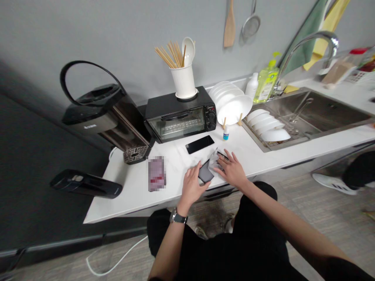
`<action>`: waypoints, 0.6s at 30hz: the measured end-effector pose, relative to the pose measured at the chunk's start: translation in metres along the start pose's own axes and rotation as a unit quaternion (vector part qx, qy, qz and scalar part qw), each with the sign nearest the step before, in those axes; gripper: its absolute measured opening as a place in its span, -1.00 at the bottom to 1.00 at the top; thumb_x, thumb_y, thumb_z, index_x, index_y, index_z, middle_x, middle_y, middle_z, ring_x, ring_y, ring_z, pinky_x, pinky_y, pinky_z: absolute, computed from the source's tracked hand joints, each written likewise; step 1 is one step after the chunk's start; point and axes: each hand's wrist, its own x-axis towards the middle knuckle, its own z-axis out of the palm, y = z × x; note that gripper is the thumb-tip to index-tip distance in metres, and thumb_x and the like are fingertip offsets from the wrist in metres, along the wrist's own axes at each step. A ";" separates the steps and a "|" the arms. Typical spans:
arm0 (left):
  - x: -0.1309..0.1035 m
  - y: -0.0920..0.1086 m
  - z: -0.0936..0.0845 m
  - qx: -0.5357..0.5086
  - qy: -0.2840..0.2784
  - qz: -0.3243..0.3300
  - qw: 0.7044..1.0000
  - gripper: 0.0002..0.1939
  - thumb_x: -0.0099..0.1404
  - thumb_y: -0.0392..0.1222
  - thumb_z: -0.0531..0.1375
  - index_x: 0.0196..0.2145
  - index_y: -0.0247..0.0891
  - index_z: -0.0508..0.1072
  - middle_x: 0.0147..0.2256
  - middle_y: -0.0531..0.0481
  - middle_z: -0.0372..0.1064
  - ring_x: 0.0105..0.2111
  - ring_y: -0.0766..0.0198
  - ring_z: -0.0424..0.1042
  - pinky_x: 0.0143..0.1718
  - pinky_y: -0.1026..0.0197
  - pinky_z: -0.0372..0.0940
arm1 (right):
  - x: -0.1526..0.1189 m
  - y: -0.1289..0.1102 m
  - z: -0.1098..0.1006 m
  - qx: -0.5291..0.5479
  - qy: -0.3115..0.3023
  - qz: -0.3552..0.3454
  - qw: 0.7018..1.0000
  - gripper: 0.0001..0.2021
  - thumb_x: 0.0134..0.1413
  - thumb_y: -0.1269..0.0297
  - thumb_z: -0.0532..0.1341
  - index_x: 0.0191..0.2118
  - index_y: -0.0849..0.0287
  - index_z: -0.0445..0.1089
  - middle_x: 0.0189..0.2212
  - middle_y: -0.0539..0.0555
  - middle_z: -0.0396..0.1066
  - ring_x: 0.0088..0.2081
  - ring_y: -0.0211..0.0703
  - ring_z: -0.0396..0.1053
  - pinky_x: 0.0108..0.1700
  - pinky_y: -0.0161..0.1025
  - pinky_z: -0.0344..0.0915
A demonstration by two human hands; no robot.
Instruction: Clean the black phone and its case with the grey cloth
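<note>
Head view: small dark pouch [205, 173] on white counter [131, 195] near its front edge, left hand [192, 186] gripping its near side, right hand [231, 168] open, flat on clear wrapper [216, 160]; black phone [199, 144] just behind, toaster oven [180, 119] beyond

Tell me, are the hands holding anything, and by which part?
The left hand grips a small dark case by its left edge. The right hand lies flat on a clear wrapper, pressing rather than holding it.

On the white counter [131, 187], the left hand [191, 187] holds a small dark pouch [205, 173]; the right hand [233, 169] presses crumpled clear wrapping [215, 160].
</note>
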 end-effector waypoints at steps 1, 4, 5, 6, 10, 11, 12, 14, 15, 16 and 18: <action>-0.001 0.000 0.000 0.001 -0.001 -0.002 1.000 0.02 0.27 -0.12 0.39 0.49 -0.10 -0.08 0.24 -0.16 0.34 0.15 -0.06 0.30 0.24 -0.13 0.22 | 0.003 -0.013 0.004 0.011 0.000 -0.006 1.000 -0.52 0.40 -0.05 0.15 0.11 0.28 0.50 0.25 0.31 0.41 0.46 0.35 0.01 0.42 0.33 0.01; -0.003 -0.003 0.000 -0.001 -0.005 0.001 1.000 -0.02 0.30 -0.19 0.33 0.50 -0.14 -0.11 0.27 -0.21 0.29 0.15 -0.05 0.30 0.22 -0.11 0.25 | -0.001 -0.057 0.008 0.059 -0.016 -0.043 0.997 -0.49 0.36 -0.10 0.19 0.03 0.31 0.52 0.14 0.39 0.48 0.45 0.28 0.05 0.43 0.27 0.02; -0.004 -0.004 0.000 -0.002 -0.007 0.003 1.000 -0.03 0.30 -0.22 0.31 0.50 -0.15 -0.12 0.29 -0.21 0.27 0.16 -0.05 0.30 0.22 -0.10 0.25 | -0.005 -0.068 0.007 0.078 -0.026 -0.059 0.995 -0.50 0.35 -0.11 0.20 0.01 0.30 0.52 0.11 0.37 0.51 0.45 0.25 0.05 0.44 0.25 0.01; -0.004 -0.004 0.000 -0.004 -0.008 0.003 1.000 -0.02 0.30 -0.24 0.31 0.51 -0.15 -0.13 0.30 -0.21 0.26 0.17 -0.05 0.29 0.23 -0.10 0.24 | -0.011 -0.076 0.005 0.096 -0.037 -0.074 0.992 -0.51 0.35 -0.12 0.20 0.00 0.27 0.52 0.08 0.34 0.54 0.45 0.22 0.05 0.45 0.23 0.00; -0.004 -0.003 0.000 -0.019 -0.005 -0.011 1.000 0.02 0.27 -0.22 0.35 0.50 -0.10 -0.13 0.28 -0.13 0.32 0.18 -0.02 0.29 0.25 -0.09 0.23 | -0.034 -0.065 -0.009 0.107 -0.056 -0.075 0.990 -0.58 0.40 -0.08 0.16 0.06 0.15 0.49 0.12 0.19 0.54 0.46 0.18 0.03 0.45 0.26 -0.02; -0.003 -0.001 0.000 -0.023 -0.004 -0.013 1.000 0.03 0.27 -0.19 0.37 0.50 -0.08 -0.12 0.28 -0.11 0.32 0.19 -0.02 0.29 0.26 -0.09 0.22 | -0.036 -0.052 -0.013 0.091 -0.055 -0.064 0.992 -0.60 0.42 -0.06 0.14 0.08 0.12 0.48 0.15 0.17 0.52 0.47 0.19 0.02 0.45 0.29 -0.02; -0.002 0.000 0.000 -0.026 -0.002 -0.014 1.000 0.03 0.27 -0.16 0.39 0.50 -0.07 -0.12 0.28 -0.10 0.32 0.19 -0.02 0.29 0.27 -0.09 0.21 | -0.038 -0.038 -0.015 0.069 -0.051 -0.050 0.995 -0.61 0.43 -0.03 0.13 0.10 0.12 0.48 0.19 0.16 0.49 0.47 0.21 0.01 0.44 0.31 -0.02; -0.001 0.002 0.000 -0.027 -0.001 -0.014 1.000 0.04 0.26 -0.12 0.40 0.50 -0.05 -0.11 0.28 -0.09 0.32 0.19 -0.02 0.29 0.28 -0.10 0.20 | -0.035 -0.011 -0.018 0.019 -0.034 -0.021 0.999 -0.59 0.43 -0.02 0.12 0.13 0.15 0.47 0.24 0.19 0.44 0.47 0.29 0.00 0.42 0.34 -0.01; 0.000 0.003 0.000 -0.027 -0.001 -0.013 1.000 0.04 0.26 -0.12 0.40 0.50 -0.04 -0.11 0.29 -0.09 0.32 0.19 -0.02 0.30 0.28 -0.11 0.19 | -0.032 0.000 -0.017 -0.005 -0.025 -0.009 1.000 -0.58 0.43 -0.02 0.12 0.14 0.16 0.46 0.26 0.21 0.41 0.47 0.33 -0.01 0.41 0.36 -0.01; 0.000 0.003 0.000 -0.026 -0.002 -0.012 1.000 0.05 0.26 -0.12 0.40 0.50 -0.04 -0.12 0.29 -0.09 0.32 0.19 -0.02 0.30 0.27 -0.11 0.19 | -0.027 0.008 -0.016 -0.023 -0.015 0.003 1.000 -0.57 0.43 -0.02 0.12 0.15 0.18 0.46 0.27 0.23 0.40 0.46 0.36 -0.01 0.41 0.37 -0.01; 0.000 0.004 0.000 -0.026 -0.003 -0.010 1.000 0.06 0.26 -0.13 0.40 0.50 -0.03 -0.14 0.29 -0.09 0.31 0.18 -0.02 0.30 0.27 -0.11 0.19 | -0.017 0.009 -0.010 -0.038 -0.002 0.018 0.999 -0.55 0.42 -0.03 0.12 0.14 0.21 0.47 0.28 0.26 0.38 0.46 0.39 -0.02 0.40 0.37 0.01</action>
